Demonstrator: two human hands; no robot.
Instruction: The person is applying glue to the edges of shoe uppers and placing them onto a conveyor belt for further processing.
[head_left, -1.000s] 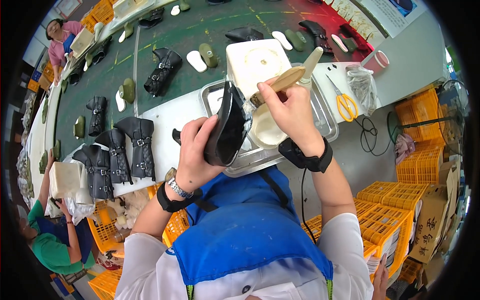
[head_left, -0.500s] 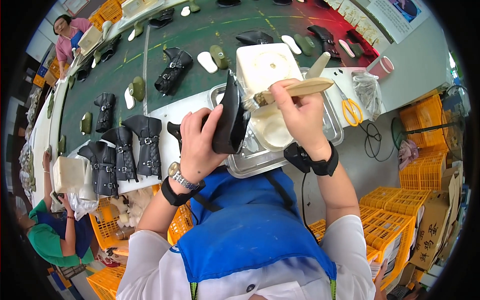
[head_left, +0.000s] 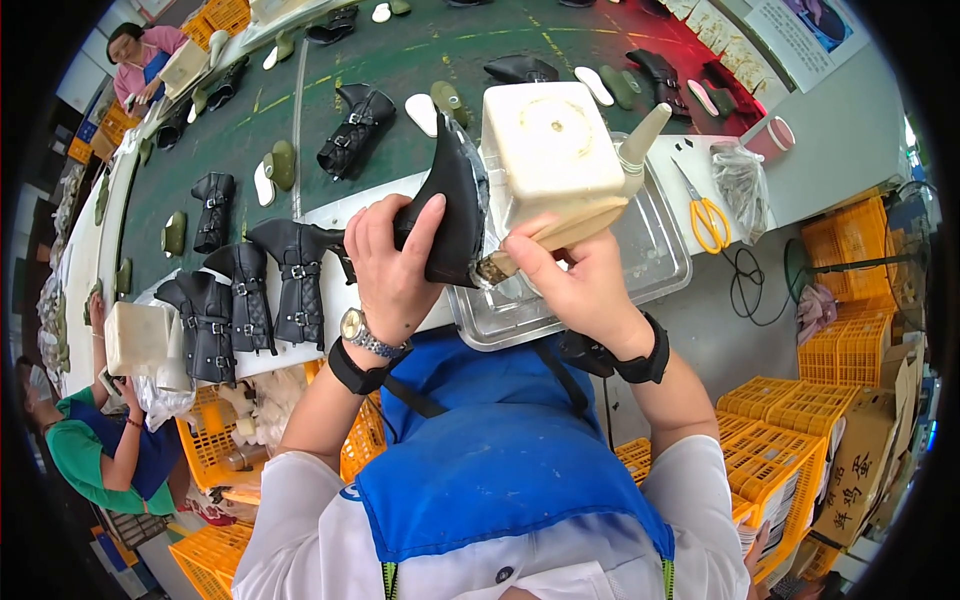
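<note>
My left hand (head_left: 385, 265) is wrapped round a black boot (head_left: 452, 205), tilted so that its sole side, edged with a pale grey rim, faces right. In my right hand (head_left: 585, 290) is a flat brush (head_left: 585, 224) with a pale wooden handle, pinched between thumb and fingers. Its bristles touch the lower end of the boot's sole side. Right behind the brush stands a cream boxy container (head_left: 550, 145) with a spout, over a shallow metal tray (head_left: 668, 280). The brush and my right hand hide the container's lower part.
Several buckled black boots (head_left: 297, 270) stand on the white ledge at left. Green-topped conveyor belt (head_left: 400, 60) carries boots, white insoles and green soles. Orange-handled scissors (head_left: 710, 222) and a plastic bag (head_left: 738, 185) lie right. Orange crates (head_left: 770, 440) stack at lower right. Two co-workers are at left.
My right hand has moved the brush down and left, from the boot's upper rim to its lower end. The boot has shifted slightly up and left. Belt items have moved slightly right.
</note>
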